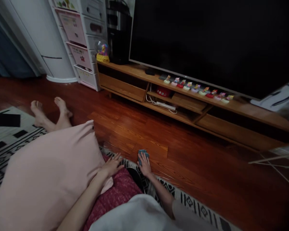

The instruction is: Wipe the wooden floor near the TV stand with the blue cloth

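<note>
- While the right hand (144, 164) lies flat on a small blue cloth (143, 153), its grip is open – the fingers are stretched over the cloth and press down on it, they do not close around it.
- The blue cloth is on the dark wooden floor (188, 150), just beyond the edge of the black-and-white patterned rug (191, 201); only its far part shows past the fingertips.
- The left hand (112, 166) is near the right one but apart from it. Its grip is also open and holds nothing; the spread fingers rest where the pink pillow (48, 173) meets a dark red fabric (120, 191).
- The pink pillow covers the person's lap, and two bare feet (50, 110) show beyond it, one crossed over the other, at the border of rug and floor.
- Across the floor stands a low wooden TV stand (233, 107) with a large dark television (207, 38) on it.
- A row of small coloured figurines (197, 87) stands in front of the screen, and a white power strip (165, 105) lies on the lower shelf.
- At the left end of the stand is a snow globe (102, 51), beside a white drawer tower (83, 51).
</note>
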{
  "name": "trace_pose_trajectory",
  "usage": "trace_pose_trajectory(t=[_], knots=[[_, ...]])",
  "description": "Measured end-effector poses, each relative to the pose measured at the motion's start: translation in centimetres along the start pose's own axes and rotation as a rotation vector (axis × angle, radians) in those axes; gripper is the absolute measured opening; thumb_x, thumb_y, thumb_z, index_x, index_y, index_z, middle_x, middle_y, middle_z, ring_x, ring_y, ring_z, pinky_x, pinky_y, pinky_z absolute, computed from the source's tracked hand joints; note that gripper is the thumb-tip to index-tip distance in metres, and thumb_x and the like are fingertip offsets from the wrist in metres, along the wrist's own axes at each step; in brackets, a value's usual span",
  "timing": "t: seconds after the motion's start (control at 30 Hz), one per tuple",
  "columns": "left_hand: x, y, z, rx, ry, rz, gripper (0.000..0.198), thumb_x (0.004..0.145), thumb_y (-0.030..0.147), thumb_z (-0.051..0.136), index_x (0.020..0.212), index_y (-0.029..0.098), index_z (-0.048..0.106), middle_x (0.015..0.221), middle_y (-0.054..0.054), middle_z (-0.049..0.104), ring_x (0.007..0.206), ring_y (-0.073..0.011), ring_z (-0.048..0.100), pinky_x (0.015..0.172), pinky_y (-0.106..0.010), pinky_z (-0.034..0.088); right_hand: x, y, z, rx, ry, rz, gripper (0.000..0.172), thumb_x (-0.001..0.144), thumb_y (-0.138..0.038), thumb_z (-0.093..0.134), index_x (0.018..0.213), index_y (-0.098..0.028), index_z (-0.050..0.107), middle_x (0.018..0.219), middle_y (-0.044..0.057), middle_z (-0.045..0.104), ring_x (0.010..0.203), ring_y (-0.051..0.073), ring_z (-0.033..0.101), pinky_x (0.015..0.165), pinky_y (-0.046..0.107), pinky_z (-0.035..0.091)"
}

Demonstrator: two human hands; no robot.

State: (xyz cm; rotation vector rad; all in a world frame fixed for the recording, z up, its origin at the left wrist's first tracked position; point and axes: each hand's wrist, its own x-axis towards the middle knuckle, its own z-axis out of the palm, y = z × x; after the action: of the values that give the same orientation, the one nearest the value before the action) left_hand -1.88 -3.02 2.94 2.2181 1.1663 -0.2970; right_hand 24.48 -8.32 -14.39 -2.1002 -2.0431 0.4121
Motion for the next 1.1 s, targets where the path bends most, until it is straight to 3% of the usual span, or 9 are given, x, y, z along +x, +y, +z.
trace_pose_trajectory(t=[0.2, 0.3, 0.4, 0.6, 0.7, 0.8, 1.0, 1.1], knots=[[-0.4, 0.5, -0.6, 0.014, -0.037, -0.019, 0.059, 0.097, 0.047, 0.040, 0.148, 0.018, 0.036, 0.162, -0.012, 0.012, 0.149, -0.0247, 0.008, 0.119, -0.049, 0.015, 9.6, -0.2, -4.2, -0.056, -0.079, 0.191, 0.055, 0.101, -0.040, 0.028, 0.154, -0.027, 0.022, 0.163, 0.003, 0.015, 0.148, 0.019, 0.011, 0.117, 0.042, 0.016], [-0.3, 0.4, -0.5, 0.018, -0.031, -0.023, 0.058, 0.096, 0.047, 0.040, 0.147, 0.019, 0.037, 0.162, -0.012, 0.013, 0.149, -0.0253, 0.009, 0.118, -0.050, 0.015, 11.8, -0.6, -5.0, -0.070, -0.087, 0.205, 0.056, 0.101, -0.039, 0.028, 0.154, -0.026, 0.021, 0.163, 0.004, 0.015, 0.148, 0.020, 0.012, 0.116, 0.044, 0.018], [0.0, 0.2, -0.2, 0.021, -0.015, -0.014, 0.056, 0.097, 0.047, 0.040, 0.147, 0.021, 0.038, 0.162, -0.011, 0.014, 0.149, -0.0248, 0.009, 0.118, -0.049, 0.015, 10.5, -1.0, -4.1, -0.090, -0.098, 0.163, 0.057, 0.100, -0.039, 0.031, 0.154, -0.026, 0.020, 0.163, 0.003, 0.013, 0.149, 0.019, 0.009, 0.117, 0.042, 0.016], [0.3, -0.2, 0.4, 0.003, -0.011, -0.001, 0.056, 0.096, 0.048, 0.041, 0.146, 0.022, 0.039, 0.162, -0.010, 0.016, 0.149, -0.0253, 0.012, 0.119, -0.048, 0.014, 1.8, -1.2, 0.4, -0.108, -0.024, -0.124, 0.059, 0.099, -0.041, 0.034, 0.155, -0.030, 0.017, 0.163, 0.002, 0.015, 0.149, 0.020, 0.007, 0.117, 0.044, 0.016], [0.2, -0.3, 0.5, -0.004, -0.011, 0.007, 0.057, 0.096, 0.049, 0.041, 0.147, 0.022, 0.038, 0.162, -0.010, 0.016, 0.148, -0.0257, 0.014, 0.118, -0.048, 0.015, -0.4, -1.2, 1.2, -0.092, -0.017, -0.182, 0.060, 0.099, -0.042, 0.035, 0.155, -0.032, 0.016, 0.162, 0.002, 0.016, 0.149, 0.021, 0.010, 0.117, 0.045, 0.018], [0.2, -0.3, 0.5, 0.001, -0.015, 0.014, 0.058, 0.096, 0.048, 0.040, 0.147, 0.021, 0.038, 0.162, -0.011, 0.015, 0.148, -0.0255, 0.014, 0.118, -0.047, 0.015, 1.4, -1.7, 0.2, -0.085, -0.032, -0.160, 0.057, 0.100, -0.041, 0.033, 0.154, -0.031, 0.020, 0.162, 0.001, 0.018, 0.149, 0.020, 0.012, 0.117, 0.043, 0.019], [0.2, -0.3, 0.3, 0.007, -0.019, -0.001, 0.058, 0.095, 0.049, 0.041, 0.147, 0.023, 0.037, 0.162, -0.009, 0.015, 0.148, -0.0255, 0.014, 0.118, -0.050, 0.016, 9.4, -3.9, -3.1, -0.069, -0.083, -0.010, 0.055, 0.099, -0.037, 0.034, 0.153, -0.027, 0.027, 0.161, 0.003, 0.020, 0.148, 0.020, 0.016, 0.116, 0.044, 0.020], [0.1, -0.1, 0.1, 0.009, -0.011, -0.004, 0.058, 0.096, 0.048, 0.040, 0.147, 0.021, 0.038, 0.162, -0.011, 0.016, 0.148, -0.0264, 0.015, 0.118, -0.050, 0.016, 9.8, -4.7, -3.0, -0.064, -0.082, 0.011, 0.054, 0.099, -0.036, 0.034, 0.153, -0.026, 0.028, 0.161, 0.004, 0.020, 0.148, 0.020, 0.016, 0.116, 0.043, 0.021]])
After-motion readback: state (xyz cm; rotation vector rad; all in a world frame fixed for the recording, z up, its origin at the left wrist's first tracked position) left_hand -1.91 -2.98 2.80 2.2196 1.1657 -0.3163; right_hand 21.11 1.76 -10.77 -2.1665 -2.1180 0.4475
